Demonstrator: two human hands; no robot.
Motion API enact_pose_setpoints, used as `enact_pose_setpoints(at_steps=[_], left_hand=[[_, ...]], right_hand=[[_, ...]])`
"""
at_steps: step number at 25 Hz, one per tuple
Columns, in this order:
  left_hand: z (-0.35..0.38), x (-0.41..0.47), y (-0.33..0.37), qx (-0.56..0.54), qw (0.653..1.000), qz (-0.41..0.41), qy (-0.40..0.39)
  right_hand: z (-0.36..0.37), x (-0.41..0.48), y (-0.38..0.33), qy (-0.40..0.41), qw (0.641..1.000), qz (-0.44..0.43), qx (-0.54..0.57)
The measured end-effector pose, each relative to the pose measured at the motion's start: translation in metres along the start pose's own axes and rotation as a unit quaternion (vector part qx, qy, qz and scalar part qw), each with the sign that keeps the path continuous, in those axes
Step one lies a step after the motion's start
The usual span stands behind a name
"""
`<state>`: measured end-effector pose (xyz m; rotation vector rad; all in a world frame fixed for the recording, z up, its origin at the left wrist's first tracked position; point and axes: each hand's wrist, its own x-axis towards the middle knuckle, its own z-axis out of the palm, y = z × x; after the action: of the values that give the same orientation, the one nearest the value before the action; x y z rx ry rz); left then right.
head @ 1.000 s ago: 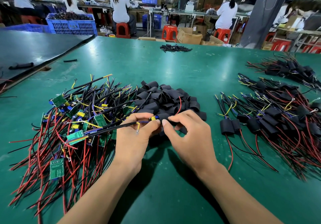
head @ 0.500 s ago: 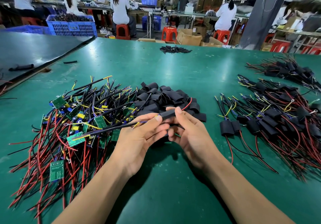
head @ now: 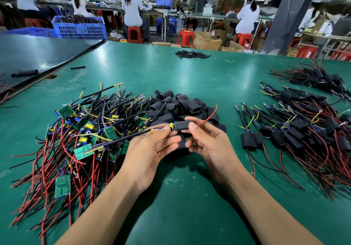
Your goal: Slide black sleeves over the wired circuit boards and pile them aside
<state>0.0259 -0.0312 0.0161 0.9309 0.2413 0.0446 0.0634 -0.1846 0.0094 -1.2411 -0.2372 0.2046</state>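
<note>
Snagging is my main worry here: my right hand pinches the black sleeve between thumb and forefinger, held above the green table just in front of the heap of empty sleeves. My left hand pinches the bare end of the circuit board, where a yellow part pokes out of the sleeve's mouth. That part looks tall enough to catch the sleeve's edge, and if I push hard against it, I judge the board could tilt inside or a solder joint could strain. The red wire sticks out the far end, so a tug on it might pull the sleeve off centre. The black lead trailing from my left fingers runs into the tangle of unsleeved boards. Lifting away toward the finished pile on my right could drag neighbours along.
</note>
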Motion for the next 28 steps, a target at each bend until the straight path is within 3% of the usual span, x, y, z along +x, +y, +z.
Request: enact_pose_setpoints(at_steps=[17, 28], left_hand=[[-0.0031, 0.0004, -0.006, 0.056, 0.997, 0.045, -0.008], [-0.0049, 0.0029, -0.006, 0.064, 0.997, 0.037, -0.013]], right_hand=[[0.0043, -0.0057, 0.0057, -0.012, 0.988, -0.072, -0.139], [0.0028, -0.0045, 0.0073, -0.007, 0.985, -0.071, -0.159]])
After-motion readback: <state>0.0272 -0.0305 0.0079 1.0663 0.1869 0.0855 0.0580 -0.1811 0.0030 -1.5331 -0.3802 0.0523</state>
